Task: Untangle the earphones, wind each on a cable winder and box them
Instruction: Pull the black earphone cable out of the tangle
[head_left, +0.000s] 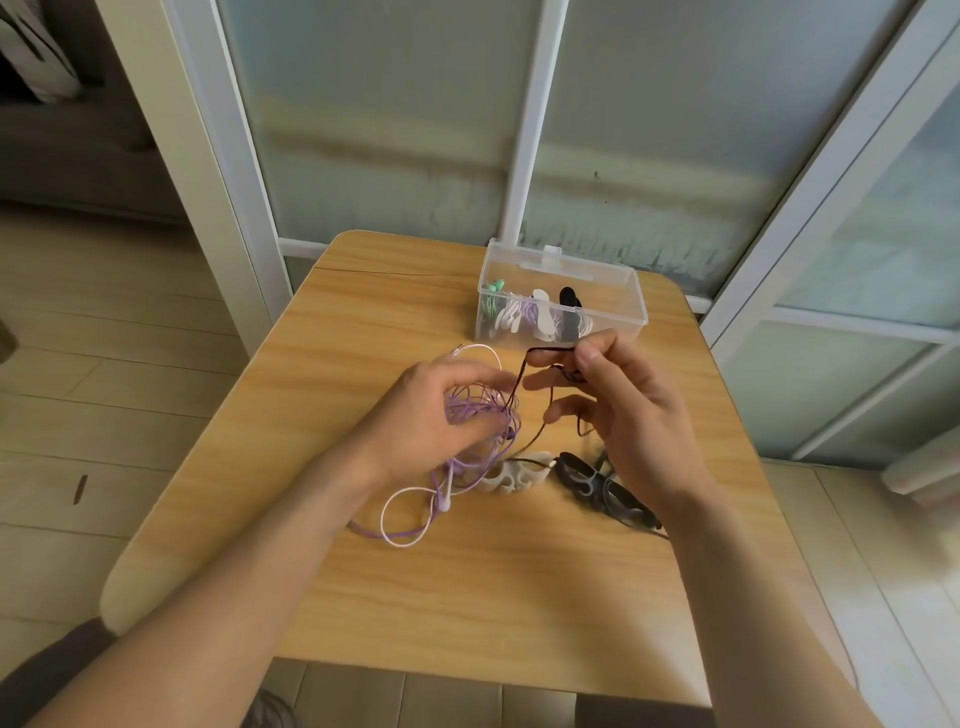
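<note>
A wooden worktop (467, 597) carries everything. Above its middle, the left hand (431, 415) curls round a bundle of purple earphones (480, 410), whose loose loops trail down onto the wood beside the wrist. The right hand (623, 410) pinches a dark earphone cable (524, 374) between thumb and forefinger; this cable runs leftward into the purple bundle. At the far edge stands an open clear box (618, 296) holding wound earphones. Under the hands lie a white cable winder (511, 475) and, just beside it, what looks like a black winder (597, 486), blurred.
</note>
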